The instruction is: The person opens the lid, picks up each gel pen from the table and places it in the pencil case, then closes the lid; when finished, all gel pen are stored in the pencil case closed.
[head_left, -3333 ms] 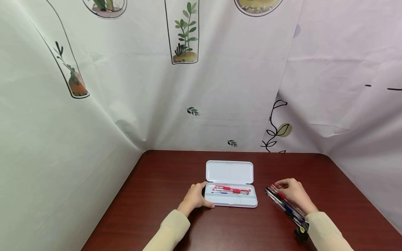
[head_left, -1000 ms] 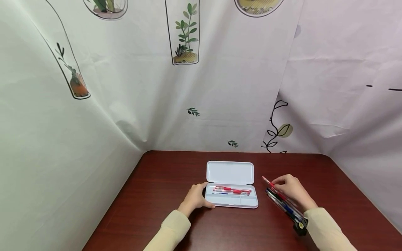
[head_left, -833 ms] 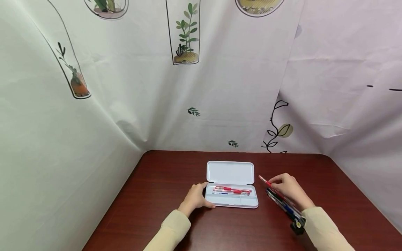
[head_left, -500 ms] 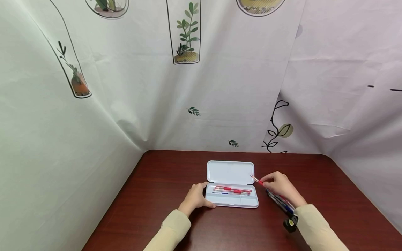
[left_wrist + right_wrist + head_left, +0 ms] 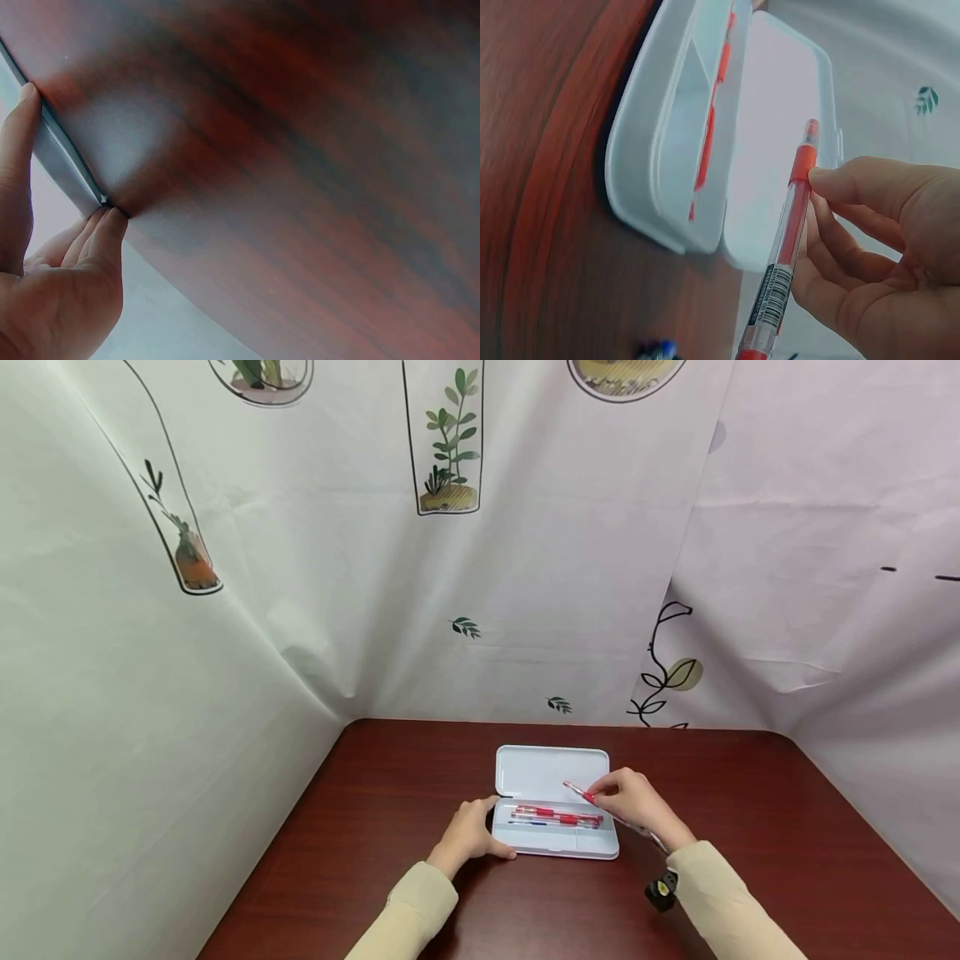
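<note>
We pinched the red pen (image 5: 579,792) in our right hand (image 5: 633,799) above the open pencil case (image 5: 555,847) (long axis crosswise, tray just below); our left hand (image 5: 467,835) gripped its left end.

We are finding no readable words, brands or numbers anywhere in these views. We are seeing just 1 printed mark: a black barcode on a white label wrapping the clear barrel of the red pen (image 5: 789,238), which the right hand (image 5: 877,247) is pinching. Any digits beside its bars are showing too small and blurred for us to make out in the right wrist view.
</note>
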The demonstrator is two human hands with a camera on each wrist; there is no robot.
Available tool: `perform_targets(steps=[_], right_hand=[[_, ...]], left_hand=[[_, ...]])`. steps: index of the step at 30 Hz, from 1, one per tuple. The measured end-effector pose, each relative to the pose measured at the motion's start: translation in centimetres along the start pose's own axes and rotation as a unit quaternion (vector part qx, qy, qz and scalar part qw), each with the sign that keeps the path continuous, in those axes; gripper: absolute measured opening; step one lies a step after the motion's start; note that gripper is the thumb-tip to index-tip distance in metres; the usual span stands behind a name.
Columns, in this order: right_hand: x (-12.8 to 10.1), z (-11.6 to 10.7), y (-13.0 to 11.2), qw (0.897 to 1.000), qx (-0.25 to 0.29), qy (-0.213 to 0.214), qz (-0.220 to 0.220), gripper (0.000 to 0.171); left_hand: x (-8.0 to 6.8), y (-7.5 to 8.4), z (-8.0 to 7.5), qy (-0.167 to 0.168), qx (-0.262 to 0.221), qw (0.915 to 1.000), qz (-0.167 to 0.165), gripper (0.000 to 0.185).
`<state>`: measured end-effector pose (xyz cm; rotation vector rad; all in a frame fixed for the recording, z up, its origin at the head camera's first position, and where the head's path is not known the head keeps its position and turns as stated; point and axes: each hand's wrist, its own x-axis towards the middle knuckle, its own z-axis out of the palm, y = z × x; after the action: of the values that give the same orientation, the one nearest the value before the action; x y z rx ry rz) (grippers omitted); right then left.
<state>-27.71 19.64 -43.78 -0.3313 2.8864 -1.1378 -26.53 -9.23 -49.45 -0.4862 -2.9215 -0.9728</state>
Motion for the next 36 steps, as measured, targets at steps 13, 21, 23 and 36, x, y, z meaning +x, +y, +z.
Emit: perform_targets(steps=[13,21,23,36], right_hand=[[1.4,3.4,-1.6,0.996,-0.005,-0.028,-0.087,0.012],[2.0,5.2,-2.5,0.993,-0.011,-0.039,-0.115,0.012],[2.0,5.5,-2.7,0.992,-0.013,-0.039,-0.121,0.012],[1.6,5.7,-2.7,0.992,-0.027,-0.015,-0.126,0.013]], left_hand=[[-0.1,0.3,-0.1,0.002,-0.002,0.9999,0.01,0.084],[-0.2,0.5,-0.3,0.0,-0.005,0.9999,0.012,0.083],[-0.3,0.5,-0.4,0.0,-0.005,0.9999,0.012,0.083],[-0.1,0.3,-0.3,-0.001,-0.009,0.9999,0.013,0.084]])
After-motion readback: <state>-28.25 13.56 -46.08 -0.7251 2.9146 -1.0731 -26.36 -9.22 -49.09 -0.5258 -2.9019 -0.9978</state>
